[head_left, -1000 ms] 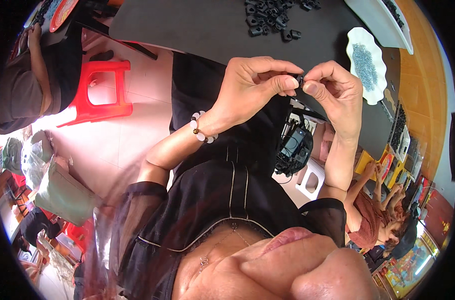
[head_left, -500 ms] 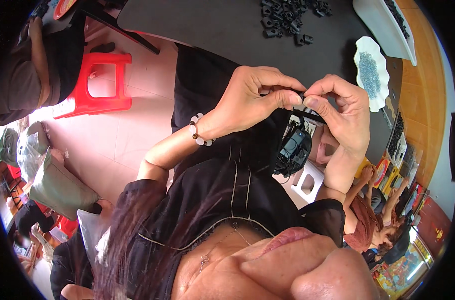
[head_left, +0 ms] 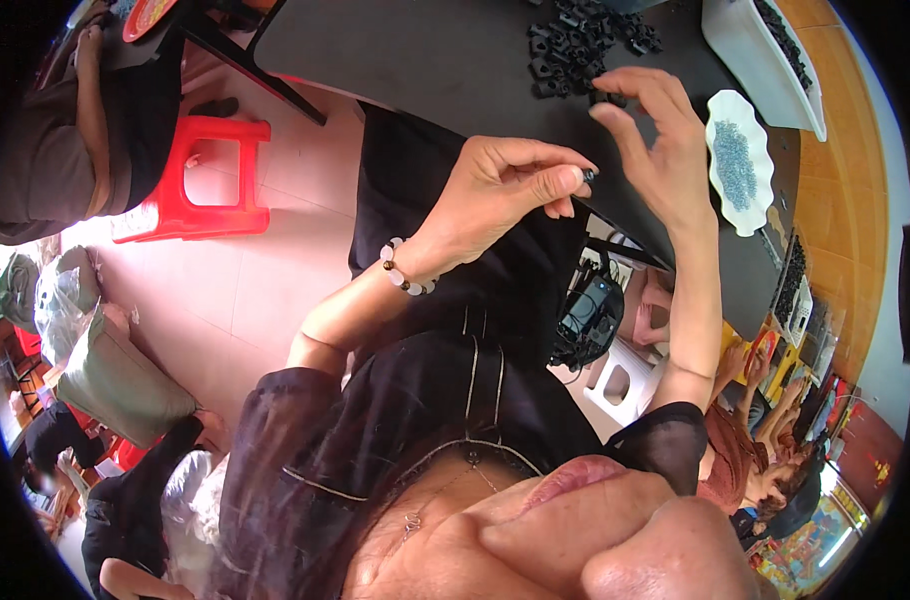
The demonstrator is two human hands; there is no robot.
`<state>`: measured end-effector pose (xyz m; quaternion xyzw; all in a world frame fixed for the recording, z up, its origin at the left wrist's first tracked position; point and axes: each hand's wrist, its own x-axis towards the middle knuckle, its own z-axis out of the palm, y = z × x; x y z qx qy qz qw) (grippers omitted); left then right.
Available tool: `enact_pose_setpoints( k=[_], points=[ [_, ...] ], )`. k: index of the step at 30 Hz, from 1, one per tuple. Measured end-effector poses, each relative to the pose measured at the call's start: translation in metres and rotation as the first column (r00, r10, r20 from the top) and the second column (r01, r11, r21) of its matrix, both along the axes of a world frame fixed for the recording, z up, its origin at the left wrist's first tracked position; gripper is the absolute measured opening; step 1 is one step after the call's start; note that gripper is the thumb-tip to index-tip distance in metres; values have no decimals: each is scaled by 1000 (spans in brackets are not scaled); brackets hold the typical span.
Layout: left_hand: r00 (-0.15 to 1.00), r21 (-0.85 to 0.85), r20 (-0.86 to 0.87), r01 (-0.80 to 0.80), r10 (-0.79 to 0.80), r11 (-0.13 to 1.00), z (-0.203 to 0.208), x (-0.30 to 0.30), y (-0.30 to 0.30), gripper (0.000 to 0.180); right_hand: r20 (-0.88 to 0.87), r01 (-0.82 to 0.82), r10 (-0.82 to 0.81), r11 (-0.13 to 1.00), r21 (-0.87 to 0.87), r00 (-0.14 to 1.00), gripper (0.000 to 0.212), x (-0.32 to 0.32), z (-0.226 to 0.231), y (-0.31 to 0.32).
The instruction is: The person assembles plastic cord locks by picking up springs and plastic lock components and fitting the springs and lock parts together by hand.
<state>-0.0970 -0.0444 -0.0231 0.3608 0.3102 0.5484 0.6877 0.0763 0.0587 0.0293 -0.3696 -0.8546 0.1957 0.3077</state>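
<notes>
Between the thumb and forefinger of my left hand [head_left: 510, 195] is a small black plastic piece [head_left: 590, 176], mostly hidden by the fingertips. My right hand [head_left: 660, 150] is stretched out over the dark table, thumb and forefinger apart. Its fingertips are at the near edge of a pile of small black plastic parts [head_left: 565, 45], with one part showing between them; whether they touch it I cannot tell. Beside my right hand lies a white wavy-edged dish [head_left: 761, 190] holding many tiny pale blue, see-through pieces [head_left: 733, 165].
A white bin [head_left: 760, 85] with black parts stands at the table's far right. To the left, a red plastic stool [head_left: 190, 215] is on the tiled floor beside another person [head_left: 50, 150]. More people sit at the right. A black device with cables [head_left: 585, 315] is below the table edge.
My hands have separated. The right one has let go of the small piece and moved forward to the pile, opening its fingers; the left one keeps the piece pinched.
</notes>
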Motion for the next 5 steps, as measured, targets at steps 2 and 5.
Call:
enact_pose_setpoints(
  k=[2, 5],
  points=[
    [998, -19, 2, -57, 57, 998, 1, -2, 2, 26, 95, -11, -5, 986, 165, 995, 13, 0, -12, 17],
    [997, -30, -5, -80, 79, 996, 1, -6, 2, 26, 226, 37, -74, 986, 162, 971, 12, 7, -20, 32]
  ],
)
